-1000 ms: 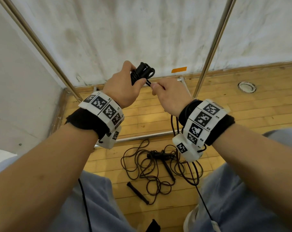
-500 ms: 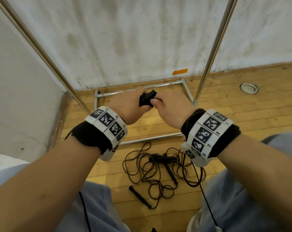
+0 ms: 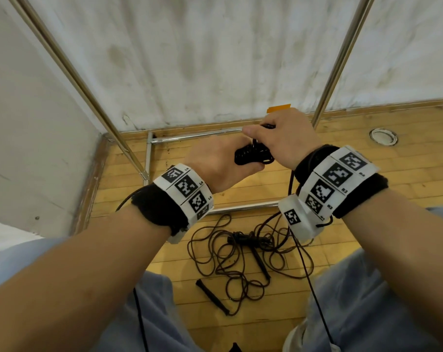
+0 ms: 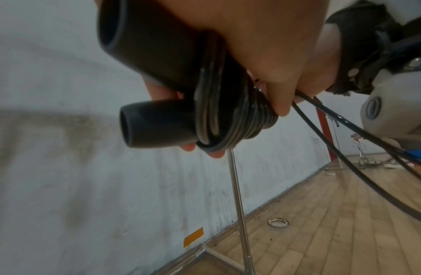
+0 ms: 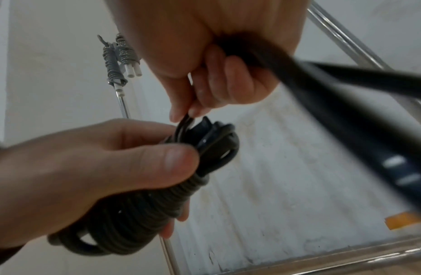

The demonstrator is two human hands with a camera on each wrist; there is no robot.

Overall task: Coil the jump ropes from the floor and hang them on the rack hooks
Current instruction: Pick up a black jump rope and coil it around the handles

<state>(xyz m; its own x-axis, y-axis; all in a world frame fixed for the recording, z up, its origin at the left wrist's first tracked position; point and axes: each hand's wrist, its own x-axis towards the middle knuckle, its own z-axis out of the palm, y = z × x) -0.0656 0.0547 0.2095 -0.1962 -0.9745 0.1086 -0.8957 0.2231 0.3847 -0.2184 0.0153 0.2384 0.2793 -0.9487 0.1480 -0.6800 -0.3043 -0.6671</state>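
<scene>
My left hand [image 3: 215,161] grips a black jump rope bundle [image 3: 251,156] at chest height in front of the rack. In the left wrist view its two handles [image 4: 157,128] stick out of tight rope wraps [image 4: 230,115]. My right hand [image 3: 281,138] sits just above and right of the bundle. Its fingertips [image 5: 181,113] pinch the free rope strand [image 5: 184,121] against the wraps. The left hand [image 5: 98,167] holds the bundle [image 5: 143,204] from below. Several loose black jump ropes [image 3: 235,252] lie tangled on the floor between my knees.
The rack's steel poles [image 3: 75,80] [image 3: 342,59] rise on either side, and its base bars [image 3: 195,137] lie on the wooden floor by the white wall. Two grey coiled ropes with white handles [image 5: 119,54] hang on the rack above. A floor socket [image 3: 382,136] is at the right.
Both hands dropped from a raised position with the bundle. The right hand has since moved up and over the bundle with the free strand.
</scene>
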